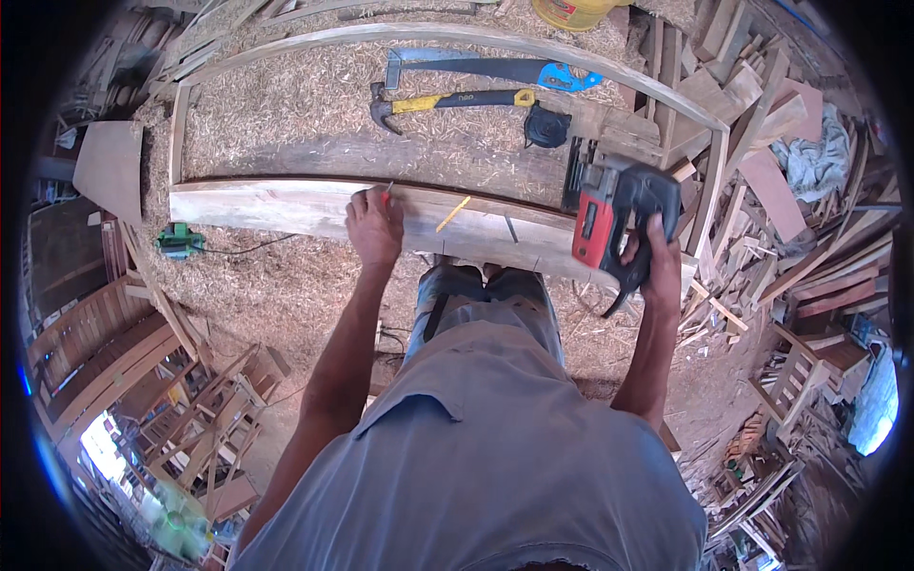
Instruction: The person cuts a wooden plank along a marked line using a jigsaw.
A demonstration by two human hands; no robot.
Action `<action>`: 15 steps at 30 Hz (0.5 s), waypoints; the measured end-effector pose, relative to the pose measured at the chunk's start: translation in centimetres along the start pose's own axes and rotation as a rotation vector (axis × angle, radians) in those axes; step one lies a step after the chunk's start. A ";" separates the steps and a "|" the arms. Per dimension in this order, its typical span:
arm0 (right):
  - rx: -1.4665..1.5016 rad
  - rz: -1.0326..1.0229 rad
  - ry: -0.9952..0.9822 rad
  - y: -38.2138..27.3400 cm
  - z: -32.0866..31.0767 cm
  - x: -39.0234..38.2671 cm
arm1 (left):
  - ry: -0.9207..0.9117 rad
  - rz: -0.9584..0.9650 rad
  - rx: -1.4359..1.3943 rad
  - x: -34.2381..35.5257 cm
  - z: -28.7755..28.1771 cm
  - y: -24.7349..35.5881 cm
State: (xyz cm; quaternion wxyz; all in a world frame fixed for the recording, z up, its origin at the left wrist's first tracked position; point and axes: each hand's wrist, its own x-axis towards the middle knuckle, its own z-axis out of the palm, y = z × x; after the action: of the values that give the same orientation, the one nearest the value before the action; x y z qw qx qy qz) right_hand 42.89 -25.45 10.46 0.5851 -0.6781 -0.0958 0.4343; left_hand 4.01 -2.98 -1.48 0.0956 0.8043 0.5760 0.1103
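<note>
My left hand (374, 228) rests at the pale board's far edge. Its fingers close on a small red thing (386, 198) with a thin tip, mostly hidden by the fingers. Over the right part of the same pale board (295, 207), my right hand (660, 266) grips a red and black jigsaw (595, 228) by its D-shaped handle. Its metal shoe faces left. Between my hands, a short yellow strip (452, 214) and a thin dark strip or mark (511, 228) lie across the board.
Beyond the board, a blue-handled handsaw (495, 70), a yellow and black hammer (457, 99) and a black tape measure (547, 126) lie inside a wooden frame (457, 33). A green power tool (179, 241) sits at left. Wood offcuts (762, 124) pile up at right.
</note>
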 end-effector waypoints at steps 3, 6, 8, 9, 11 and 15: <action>0.111 0.006 0.028 -1.3 2.6 -7.5 | -0.025 0.028 0.080 1.3 0.1 -2.7; 0.076 0.122 0.091 -2.0 5.3 -12.4 | -0.079 0.161 0.075 1.9 0.3 -5.3; 0.043 0.147 0.147 -1.6 7.8 -14.5 | -0.080 0.152 -0.001 2.6 0.3 -6.9; 0.044 0.133 0.165 -1.2 9.0 -15.4 | -0.083 0.139 -0.051 2.8 0.1 -7.7; 0.040 0.100 0.196 0.7 10.0 -16.6 | -0.124 0.137 -0.193 3.2 -1.1 -8.2; 0.071 0.124 0.301 2.8 11.7 -18.9 | -0.550 -0.361 -1.220 2.3 -6.1 -7.5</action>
State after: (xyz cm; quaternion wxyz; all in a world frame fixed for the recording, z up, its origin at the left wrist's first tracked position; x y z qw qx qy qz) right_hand 22.21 -30.04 17.72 0.5886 -0.7190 0.0503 0.3660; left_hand -3.79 1.76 2.46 0.6900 0.4972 0.4909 0.1888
